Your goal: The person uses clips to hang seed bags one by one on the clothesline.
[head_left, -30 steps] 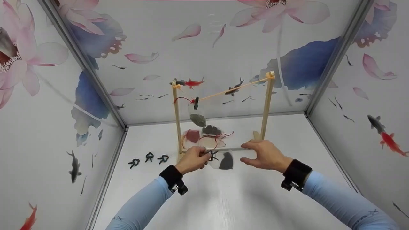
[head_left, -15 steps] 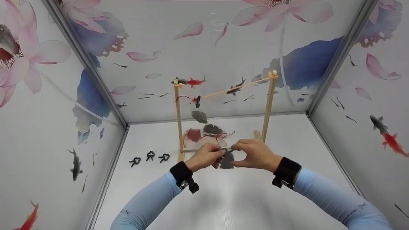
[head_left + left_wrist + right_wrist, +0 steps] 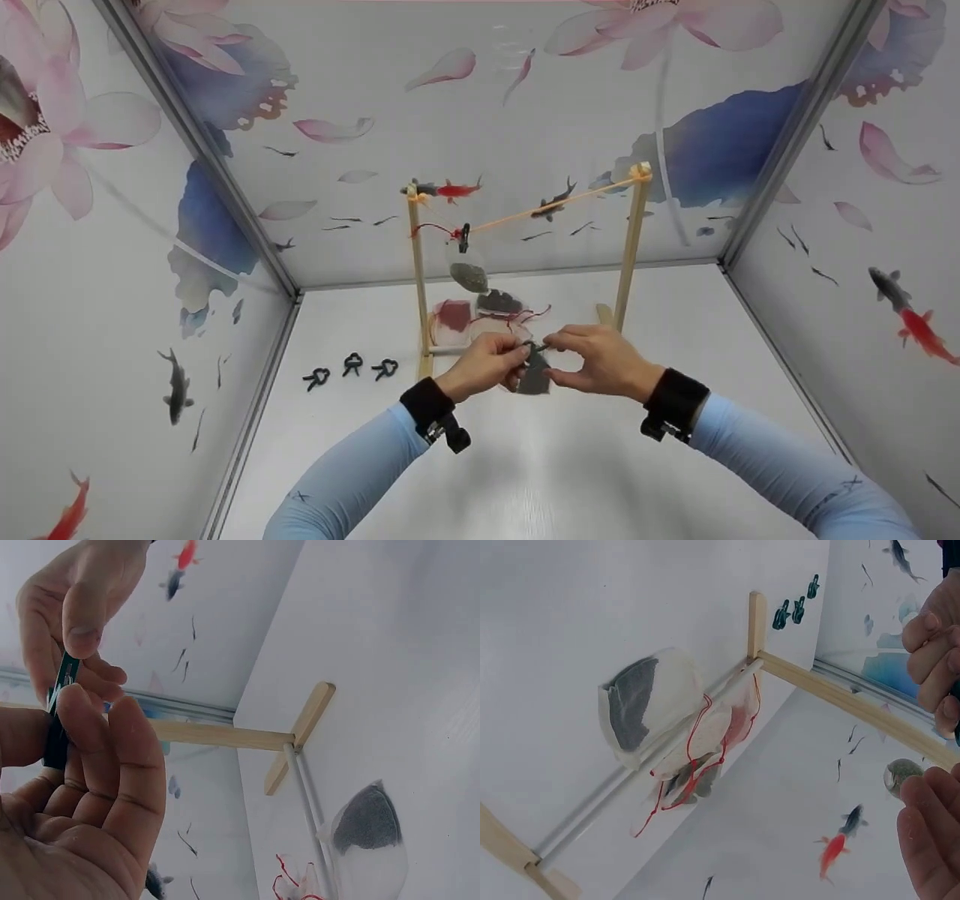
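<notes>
above the worktop (image 3: 525,472), the left hand (image 3: 484,366) has its fingers clamped on a clip (image 3: 56,744); the right hand (image 3: 609,360) touches its far end, though i can't tell if those fingers grip. the clip looks light, stiff and springy, hardly fragile, likely best squeezed at its handles.
</notes>
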A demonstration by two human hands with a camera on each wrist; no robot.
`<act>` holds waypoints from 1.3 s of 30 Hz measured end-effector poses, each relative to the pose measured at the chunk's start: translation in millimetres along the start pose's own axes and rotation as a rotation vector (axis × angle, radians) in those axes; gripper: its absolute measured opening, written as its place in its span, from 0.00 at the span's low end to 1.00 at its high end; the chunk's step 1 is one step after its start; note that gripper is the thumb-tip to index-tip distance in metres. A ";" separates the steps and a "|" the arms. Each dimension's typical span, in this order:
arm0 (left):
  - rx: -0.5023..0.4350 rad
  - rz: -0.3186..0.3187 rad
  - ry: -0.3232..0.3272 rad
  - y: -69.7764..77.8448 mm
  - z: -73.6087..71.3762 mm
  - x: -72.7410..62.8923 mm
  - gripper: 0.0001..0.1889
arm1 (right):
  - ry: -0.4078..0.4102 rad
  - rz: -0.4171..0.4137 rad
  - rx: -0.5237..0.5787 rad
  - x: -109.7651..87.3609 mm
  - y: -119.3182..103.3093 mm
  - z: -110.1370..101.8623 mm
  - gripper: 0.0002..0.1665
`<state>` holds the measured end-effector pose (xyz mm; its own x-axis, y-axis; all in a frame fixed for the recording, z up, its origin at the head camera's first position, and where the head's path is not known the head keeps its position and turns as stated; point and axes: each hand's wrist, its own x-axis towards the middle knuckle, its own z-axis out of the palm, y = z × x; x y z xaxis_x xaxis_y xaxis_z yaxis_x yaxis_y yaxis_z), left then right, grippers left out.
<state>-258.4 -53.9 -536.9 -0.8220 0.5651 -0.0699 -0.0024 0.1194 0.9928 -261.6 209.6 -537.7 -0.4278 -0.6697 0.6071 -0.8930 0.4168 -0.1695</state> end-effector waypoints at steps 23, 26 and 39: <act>1.158 -0.121 0.032 -143.3 -36.9 16.0 0.29 | -0.061 0.005 -0.018 -33.9 16.6 -1.2 0.18; 1.335 -0.108 -0.040 -156.6 -31.8 18.5 0.35 | -0.086 0.011 -0.024 -37.1 17.4 -0.6 0.19; 1.521 0.081 0.077 -180.4 -35.5 9.4 0.02 | -0.211 0.029 -0.019 -45.9 20.9 -13.0 0.12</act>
<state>-285.9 -99.1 -713.3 -0.8178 0.5747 0.0308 0.5731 0.8181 -0.0488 -258.8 257.0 -559.1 -0.4749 -0.7700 0.4261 -0.8779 0.4481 -0.1687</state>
